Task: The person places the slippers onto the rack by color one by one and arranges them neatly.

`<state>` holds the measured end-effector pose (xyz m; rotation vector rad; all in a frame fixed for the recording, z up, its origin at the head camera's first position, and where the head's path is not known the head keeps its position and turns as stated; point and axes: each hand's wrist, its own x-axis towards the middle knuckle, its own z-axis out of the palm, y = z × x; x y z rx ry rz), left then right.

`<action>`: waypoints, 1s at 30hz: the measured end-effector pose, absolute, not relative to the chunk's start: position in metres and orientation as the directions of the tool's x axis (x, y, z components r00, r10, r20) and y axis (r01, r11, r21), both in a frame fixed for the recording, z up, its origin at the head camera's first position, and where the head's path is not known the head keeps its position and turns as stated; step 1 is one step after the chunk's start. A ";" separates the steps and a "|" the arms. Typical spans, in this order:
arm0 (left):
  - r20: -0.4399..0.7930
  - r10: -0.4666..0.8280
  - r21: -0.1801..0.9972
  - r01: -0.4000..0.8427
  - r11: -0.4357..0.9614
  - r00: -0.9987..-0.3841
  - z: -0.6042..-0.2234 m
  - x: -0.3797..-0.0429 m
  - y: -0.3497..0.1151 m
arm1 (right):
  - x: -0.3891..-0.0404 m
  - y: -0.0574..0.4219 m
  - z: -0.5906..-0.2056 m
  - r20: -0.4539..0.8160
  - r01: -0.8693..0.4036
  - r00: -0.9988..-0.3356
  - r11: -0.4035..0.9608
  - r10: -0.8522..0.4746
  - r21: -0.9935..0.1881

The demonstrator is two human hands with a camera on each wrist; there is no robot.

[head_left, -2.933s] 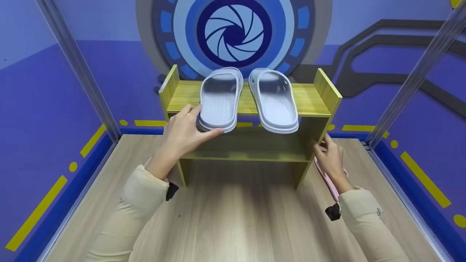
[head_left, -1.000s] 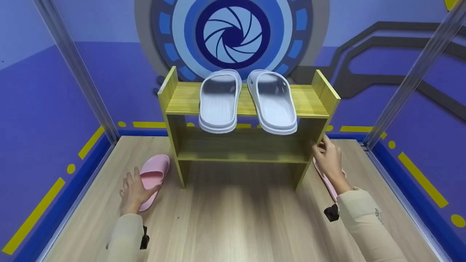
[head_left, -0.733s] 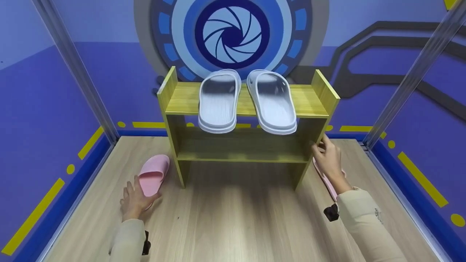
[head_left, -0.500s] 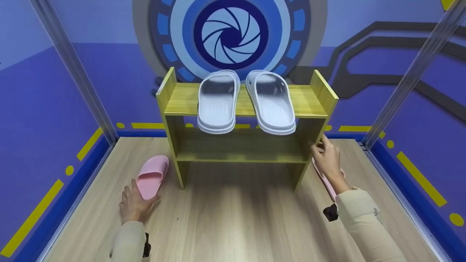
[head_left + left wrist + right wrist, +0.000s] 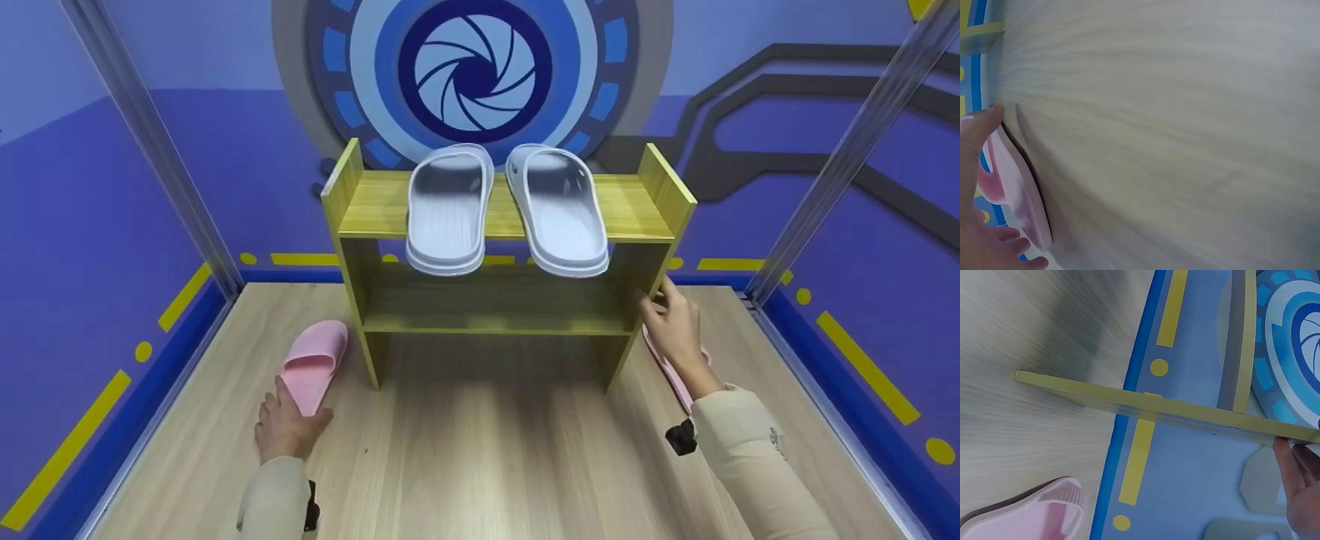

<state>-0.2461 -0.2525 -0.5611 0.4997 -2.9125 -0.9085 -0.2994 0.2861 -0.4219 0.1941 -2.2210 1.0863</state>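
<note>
My left hand (image 5: 289, 427) is at the heel end of a pink slipper (image 5: 315, 349) on the floor left of the rack. In the left wrist view, its thumb and fingers spread to either side of the slipper (image 5: 1019, 185). My right hand (image 5: 679, 322) pinches the right side panel of a wooden shoe rack (image 5: 499, 330) by its front edge. A second pink slipper (image 5: 677, 382) lies beyond that panel, partly hidden by the right hand. Two pale grey clogs, a left one (image 5: 448, 217) and a right one (image 5: 566, 217), rest on the top shelf, heels overhanging.
Patterned blue walls enclose the wood-grain floor (image 5: 480, 465), with a metal post (image 5: 161, 142) in the left corner and another post (image 5: 832, 165) in the right. The rack's middle shelf (image 5: 499, 300) sits below the clogs.
My left hand has left the left grey clog, come down to the left pink slipper and drawn back toward its heel. The right hand keeps its place on the rack.
</note>
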 end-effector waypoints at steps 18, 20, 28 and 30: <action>0.009 -0.363 0.552 -0.298 0.779 -0.932 -0.562 -0.244 -0.250 | -0.298 0.286 -0.421 0.589 -0.386 -0.797 0.632 0.138 -0.671; -0.002 -0.365 0.555 -0.304 0.774 -0.931 -0.562 -0.244 -0.250 | -0.298 0.286 -0.421 0.591 -0.388 -0.795 0.634 0.136 -0.669; 0.003 -0.364 0.546 -0.304 0.781 -0.931 -0.561 -0.245 -0.250 | -0.299 0.286 -0.422 0.612 -0.408 -0.779 0.633 0.134 -0.658; -0.014 -0.368 0.559 -0.313 0.768 -0.930 -0.559 -0.246 -0.251 | -0.298 0.286 -0.422 0.610 -0.407 -0.781 0.633 0.132 -0.659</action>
